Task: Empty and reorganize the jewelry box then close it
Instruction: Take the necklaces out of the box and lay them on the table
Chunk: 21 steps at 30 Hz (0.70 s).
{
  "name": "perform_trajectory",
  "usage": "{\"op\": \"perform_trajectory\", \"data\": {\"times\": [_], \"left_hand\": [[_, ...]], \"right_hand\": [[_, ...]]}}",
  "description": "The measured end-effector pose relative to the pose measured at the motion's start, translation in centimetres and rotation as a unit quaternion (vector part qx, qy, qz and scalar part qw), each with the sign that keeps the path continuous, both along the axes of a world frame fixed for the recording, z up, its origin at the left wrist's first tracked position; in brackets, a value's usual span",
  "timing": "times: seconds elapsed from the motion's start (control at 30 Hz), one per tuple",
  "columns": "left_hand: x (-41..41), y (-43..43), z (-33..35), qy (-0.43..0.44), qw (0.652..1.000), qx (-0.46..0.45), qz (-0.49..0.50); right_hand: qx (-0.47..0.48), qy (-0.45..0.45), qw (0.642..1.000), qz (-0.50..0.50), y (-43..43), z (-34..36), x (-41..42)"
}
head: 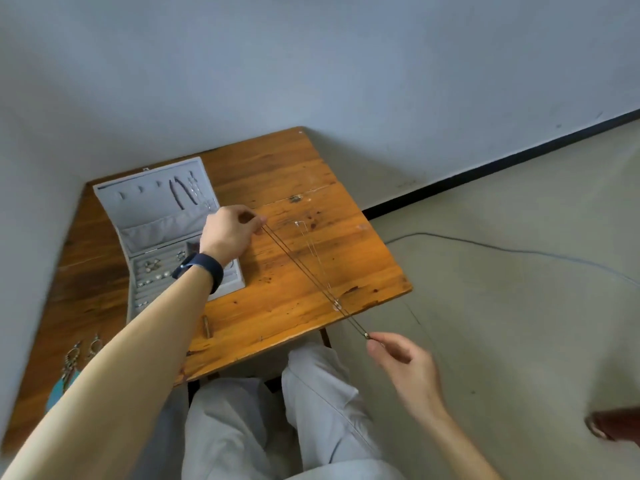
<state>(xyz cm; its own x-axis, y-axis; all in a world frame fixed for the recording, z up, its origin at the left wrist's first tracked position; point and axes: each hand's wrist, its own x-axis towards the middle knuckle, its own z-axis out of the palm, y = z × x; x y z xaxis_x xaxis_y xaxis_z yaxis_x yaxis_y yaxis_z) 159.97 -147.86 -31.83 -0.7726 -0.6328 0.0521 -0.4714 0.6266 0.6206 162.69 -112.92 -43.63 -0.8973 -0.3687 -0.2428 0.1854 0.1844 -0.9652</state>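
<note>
Two hands share one necklace (pixel 311 278). My left hand (pixel 230 233), just to the right of the open jewelry box (pixel 152 209), has its fingers curled and pinches the upper end of the chain. My right hand (pixel 407 362), well away from the box and out past the near edge of the table (pixel 294 174), pinches the lower end between thumb and forefinger, the other fingers loosely bent. I hold it like this, I judge, so that the fine doubled strand is drawn straight and cannot knot on itself before I lay it down. A chain this thin tangles the moment it goes slack. It runs taut in a diagonal from the box's right side toward my lap, and it seems to hang just above the wood, though I cannot tell for certain. So the necklace lies wholly between my fingertips, gripped at both ends and free along its length. A paler chain (pixel 310 244) lies stretched on the table to the right of the box, just beyond the one I hold, which suggests I am setting pieces out side by side. Dangling earrings (pixel 71 365) rest on the table nearer to me than the box. The box holds small pieces in its tray and a few hung in its lid, so the emptying looks only partly done.
</note>
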Motion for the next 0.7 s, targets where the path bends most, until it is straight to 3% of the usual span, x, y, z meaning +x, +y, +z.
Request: {"op": "perform_trajectory", "data": {"times": [0.23, 0.4, 0.7], "left_hand": [[-7.1, 1.1, -1.4, -0.038, 0.997, -0.061, -0.017], [-11.5, 0.3, -2.7, -0.048, 0.995, -0.091, -0.002], [-16.1, -2.7, -6.6, -0.086, 0.99, -0.108, -0.002]], "right_hand": [[0.027, 0.04, 0.999, -0.005, -0.4, 0.0, -0.1], [0.097, 0.141, 0.985, -0.012, -3.0, 0.5, -1.9], [0.224, 0.338, 0.908, -0.107, -6.8, -1.5, -5.5]]}}
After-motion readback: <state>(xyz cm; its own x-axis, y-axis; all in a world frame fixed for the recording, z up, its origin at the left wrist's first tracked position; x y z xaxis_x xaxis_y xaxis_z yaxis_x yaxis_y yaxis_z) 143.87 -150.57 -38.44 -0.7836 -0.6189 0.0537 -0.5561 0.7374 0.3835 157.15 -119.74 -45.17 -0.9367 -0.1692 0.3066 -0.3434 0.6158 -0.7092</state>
